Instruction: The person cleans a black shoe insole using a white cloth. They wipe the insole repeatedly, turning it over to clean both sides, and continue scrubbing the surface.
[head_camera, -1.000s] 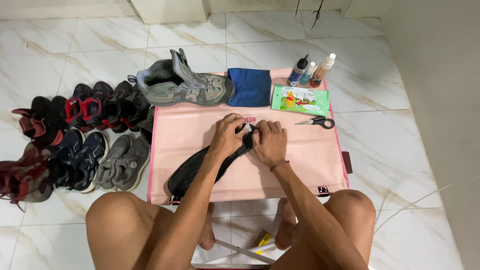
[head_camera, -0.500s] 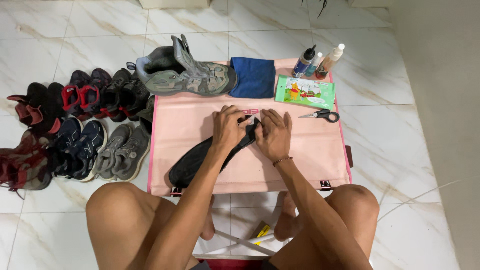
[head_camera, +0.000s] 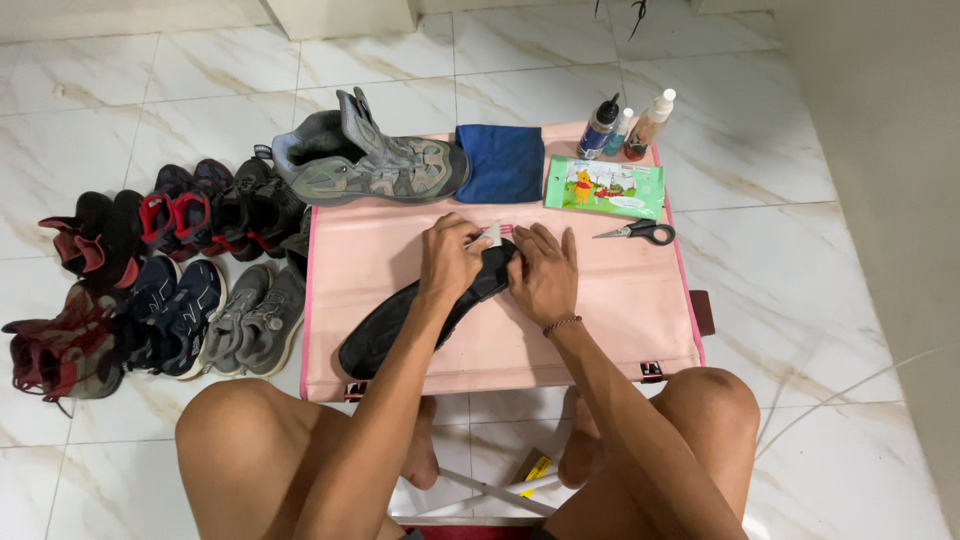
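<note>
In the head view, a black insole (head_camera: 420, 310) is held flat on the pink surface (head_camera: 600, 330), its toe end just below the grey boot (head_camera: 370, 165). Compared with a second earlier, both hands have closed in on that toe end: the left hand (head_camera: 452, 258) is now pinched on a small white strip (head_camera: 490, 233) there, while the right hand (head_camera: 542, 275) is laid over the insole, fingers (head_camera: 545, 243) spread flat, gripping nothing. Three small bottles (head_camera: 625, 128) are seen right of the boot, contents indiscernible, beside a closed green wipes pack (head_camera: 605, 187).
</note>
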